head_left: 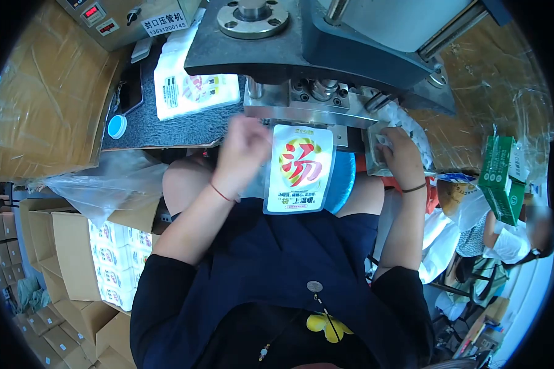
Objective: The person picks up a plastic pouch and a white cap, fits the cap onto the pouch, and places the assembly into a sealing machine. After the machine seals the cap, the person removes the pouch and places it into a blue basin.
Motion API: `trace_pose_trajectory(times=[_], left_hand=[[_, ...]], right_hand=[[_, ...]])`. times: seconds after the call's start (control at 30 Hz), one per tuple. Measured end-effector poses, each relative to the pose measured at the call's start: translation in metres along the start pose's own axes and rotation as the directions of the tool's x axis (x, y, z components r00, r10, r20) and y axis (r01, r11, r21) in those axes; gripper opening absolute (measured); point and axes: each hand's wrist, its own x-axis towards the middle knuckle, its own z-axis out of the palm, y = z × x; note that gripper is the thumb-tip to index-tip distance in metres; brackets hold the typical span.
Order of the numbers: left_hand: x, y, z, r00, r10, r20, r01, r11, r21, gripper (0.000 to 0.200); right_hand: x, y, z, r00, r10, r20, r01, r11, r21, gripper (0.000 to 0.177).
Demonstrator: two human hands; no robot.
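A white pouch point(300, 169) with large red characters hangs upright below the metal jaw point(314, 114) of the sealing press, its top edge at the jaw. Just left of the pouch is my left hand point(246, 150), smeared by motion; its fingers look curled, but whether they hold anything does not show. My right hand point(402, 157) reaches into a small clear box point(375, 161) at the press's right side. Its fingers are bent together there, and what they grip is hidden. Several similar white pouches point(197, 95) lie stacked on the blue-grey mat to the left.
A blue bottle cap point(117, 126) and a dark phone point(131, 89) rest on the mat point(166, 134). An open carton point(74, 255) with packed pouches stands at lower left. On the right are a green box point(500, 178) and a seated person point(511, 243). A control box point(120, 21) is upper left.
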Motion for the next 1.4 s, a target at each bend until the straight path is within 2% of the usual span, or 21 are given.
trace_pose_trajectory(times=[0.03, 0.07, 0.1, 0.13, 0.2, 0.27, 0.3, 0.4, 0.43, 0.53, 0.57, 0.6, 0.67, 0.73, 0.87, 1.0, 1.03, 1.13, 1.23, 1.37, 1.4], left_hand=[[0.013, 0.012, -0.01, 0.971, 0.135, -0.199, -0.137, 0.991, 0.005, 0.03], [0.035, 0.014, -0.038, 0.83, 0.508, -0.23, -0.377, 0.815, 0.439, 0.039], [0.049, 0.025, -0.063, 0.743, 0.664, -0.081, -0.337, 0.476, 0.812, 0.053], [0.065, 0.018, -0.09, 0.839, 0.542, 0.055, -0.184, 0.186, 0.965, 0.064], [0.053, 0.006, -0.108, 0.861, 0.445, 0.247, -0.222, -0.107, 0.969, 0.065], [0.016, 0.016, -0.095, 0.895, 0.313, 0.317, -0.322, -0.035, 0.946, 0.066], [-0.003, 0.022, -0.087, 0.853, 0.351, 0.386, -0.391, -0.061, 0.918, 0.055], [-0.029, 0.004, -0.107, 0.91, 0.374, 0.179, -0.307, 0.319, 0.897, 0.04], [-0.031, 0.003, -0.103, 0.898, 0.439, -0.009, -0.262, 0.551, 0.792, 0.024], [-0.042, 0.02, -0.064, 0.991, 0.132, 0.034, -0.136, 0.965, 0.224, 0.019], [-0.044, 0.017, -0.054, 0.991, 0.121, 0.058, -0.134, 0.916, 0.378, 0.022], [-0.048, 0.023, -0.037, 0.995, 0.04, 0.089, -0.066, 0.948, 0.311, 0.025], [-0.047, 0.028, -0.019, 0.977, 0.035, 0.213, -0.151, 0.815, 0.559, 0.03], [-0.048, 0.017, 0.001, 0.965, 0.01, 0.263, -0.126, 0.895, 0.428, 0.032], [-0.055, 0.006, 0.023, 0.851, -0.243, 0.465, 0.303, 0.951, -0.056, 0.031], [-0.056, 0.0, 0.037, 0.695, -0.337, 0.636, 0.514, 0.85, -0.112, 0.03], [-0.058, -0.002, 0.038, 0.701, -0.333, 0.63, 0.527, 0.838, -0.143, 0.029], [-0.052, -0.001, 0.037, 0.731, -0.334, 0.595, 0.55, 0.804, -0.225, 0.029], [-0.031, 0.004, 0.026, 0.782, -0.347, 0.517, 0.546, 0.781, -0.302, 0.031], [-0.007, 0.013, 0.019, 0.757, -0.396, 0.52, 0.587, 0.762, -0.274, 0.034], [-0.006, 0.01, 0.019, 0.831, -0.323, 0.452, 0.476, 0.835, -0.278, 0.034]], right_hand=[[0.0, -0.001, 0.001, 0.997, -0.052, -0.058, 0.052, 0.999, -0.008, 0.031], [0.0, -0.002, 0.002, 0.988, -0.106, -0.115, 0.104, 0.994, -0.019, 0.03], [-0.001, -0.004, 0.002, 0.983, -0.103, -0.15, 0.099, 0.994, -0.035, 0.028], [-0.002, -0.007, 0.001, 0.977, -0.104, -0.184, 0.096, 0.994, -0.051, 0.027], [0.0, -0.011, -0.001, 0.971, -0.021, -0.24, 0.017, 1.0, -0.017, 0.025], [-0.009, -0.016, -0.003, 0.948, 0.17, -0.269, -0.151, 0.985, 0.088, 0.022], [-0.012, -0.02, -0.007, 0.949, 0.128, -0.289, -0.104, 0.99, 0.097, 0.022], [-0.016, -0.036, -0.013, 0.945, 0.009, -0.326, 0.053, 0.982, 0.18, 0.022], [-0.016, -0.048, -0.009, 0.946, -0.029, -0.323, 0.112, 0.964, 0.242, 0.021], [-0.015, -0.089, 0.007, 0.972, -0.194, -0.132, 0.233, 0.853, 0.466, 0.019], [-0.011, -0.101, 0.007, 0.969, -0.215, -0.125, 0.249, 0.809, 0.532, 0.018], [-0.005, -0.113, 0.005, 0.964, -0.238, -0.119, 0.261, 0.76, 0.596, 0.017], [0.006, -0.13, -0.002, 0.968, -0.212, -0.137, 0.247, 0.688, 0.683, 0.016], [0.013, -0.142, -0.007, 0.978, -0.105, -0.18, 0.205, 0.647, 0.735, 0.015], [0.02, -0.12, -0.013, 0.939, -0.321, -0.128, 0.338, 0.781, 0.525, 0.013], [0.011, -0.101, -0.024, 0.92, -0.366, 0.142, 0.193, 0.737, 0.648, 0.019], [0.011, -0.098, -0.026, 0.926, -0.37, 0.078, 0.236, 0.727, 0.645, 0.02], [0.006, -0.063, -0.031, 0.995, -0.067, -0.076, 0.072, 0.996, 0.054, 0.027], [-0.003, -0.02, -0.027, 0.972, 0.209, 0.104, -0.18, 0.956, -0.232, 0.032], [0.0, -0.001, -0.001, 0.999, 0.015, 0.035, -0.013, 0.998, -0.06, 0.027], [0.0, 0.001, 0.003, 0.999, 0.023, 0.023, -0.022, 0.999, -0.037, 0.027]])
